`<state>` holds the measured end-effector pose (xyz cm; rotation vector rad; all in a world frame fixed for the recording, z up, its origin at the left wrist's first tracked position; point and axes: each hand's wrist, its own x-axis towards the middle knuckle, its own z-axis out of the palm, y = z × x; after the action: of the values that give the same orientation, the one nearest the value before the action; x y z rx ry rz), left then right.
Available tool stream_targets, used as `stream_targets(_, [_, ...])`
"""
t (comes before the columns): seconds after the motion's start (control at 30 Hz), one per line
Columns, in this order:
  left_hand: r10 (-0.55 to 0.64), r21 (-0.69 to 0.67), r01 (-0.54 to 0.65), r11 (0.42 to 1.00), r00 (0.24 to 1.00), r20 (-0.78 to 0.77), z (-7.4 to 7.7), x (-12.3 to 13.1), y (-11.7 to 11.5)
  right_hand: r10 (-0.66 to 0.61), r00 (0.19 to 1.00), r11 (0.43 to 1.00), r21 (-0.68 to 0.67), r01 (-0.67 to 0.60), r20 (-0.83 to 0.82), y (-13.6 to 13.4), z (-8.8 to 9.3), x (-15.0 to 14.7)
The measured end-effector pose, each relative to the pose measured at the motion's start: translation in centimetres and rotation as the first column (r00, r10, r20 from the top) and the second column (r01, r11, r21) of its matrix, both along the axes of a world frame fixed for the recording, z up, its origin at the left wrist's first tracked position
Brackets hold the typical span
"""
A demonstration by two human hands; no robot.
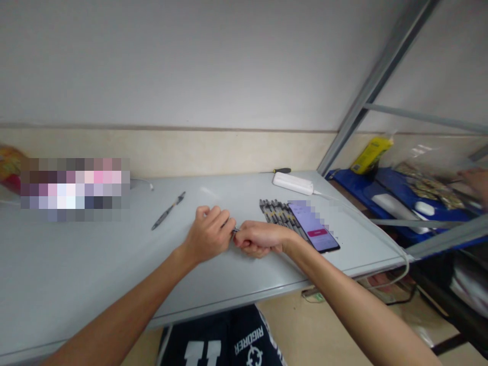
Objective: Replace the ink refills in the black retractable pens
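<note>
My left hand [212, 231] and my right hand [259, 238] meet above the middle of the desk, both with fingers curled closed. Between them shows a short dark and silvery piece of a pen [235, 231], gripped from both sides; the rest of it is hidden in my fingers. To the left of my hands, a single grey pen [168, 211] lies at a slant on the desk. Just beyond my right hand, several similar pens [280, 212] lie side by side in a row, next to a phone [310, 226] with a lit screen.
A white power strip [293, 183] and a screwdriver [282, 170] lie by the wall, with a cable running right. A metal frame [377, 76] rises at the desk's right end. Beyond are a blue shelf surface, a yellow packet [371, 154] and, at the edge, another person's hand [476, 182].
</note>
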<state>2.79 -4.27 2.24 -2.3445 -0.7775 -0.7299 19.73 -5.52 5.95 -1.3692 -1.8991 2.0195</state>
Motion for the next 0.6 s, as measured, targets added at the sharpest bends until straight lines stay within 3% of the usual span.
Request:
stream_targets(0.07, [0.061, -0.025, -0.061, 0.998, 0.998, -0.028, -0.2, 0.2, 0.0, -0.030, 0.983, 0.975, 0.222, -0.011, 0.183, 0.0, -0.1, -0.5])
stream_targets(0.1, [0.105, -0.054, -0.107, 0.993, 0.993, -0.044, -0.4, 0.4, 0.0, -0.079, 0.954, 0.930, 0.366, -0.034, 0.289, 0.0, -0.2, -0.9])
stream_targets(0.17, [0.190, -0.129, -0.200, 0.971, 0.978, -0.082, -0.8, 0.7, 0.0, -0.233, 0.860, 0.787, 0.607, -0.106, 0.453, 0.0, -0.5, -1.8])
stream_targets(0.23, [0.270, -0.219, -0.292, 0.931, 0.955, -0.122, -1.0, 0.9, 0.0, -0.400, 0.749, 0.656, 0.736, -0.168, 0.528, 0.0, -1.0, -2.7])
stream_targets(0.3, [0.330, -0.303, -0.367, 0.879, 0.929, -0.167, -1.1, 1.0, 0.0, -0.497, 0.668, 0.584, 0.783, -0.215, 0.554, 0.0, -1.6, -3.3])
stream_targets(0.37, [0.374, -0.376, -0.431, 0.820, 0.901, -0.218, -0.9, 0.9, 0.1, -0.511, 0.657, 0.546, 0.800, -0.249, 0.554, 0.1, -2.1, -3.7])
stream_targets(0.6, [0.469, -0.536, -0.568, 0.624, 0.822, -0.325, -0.1, 0.7, 0.8, -0.384, 0.677, 0.466, 0.765, -0.444, 0.627, 1.2, -2.5, -3.7])
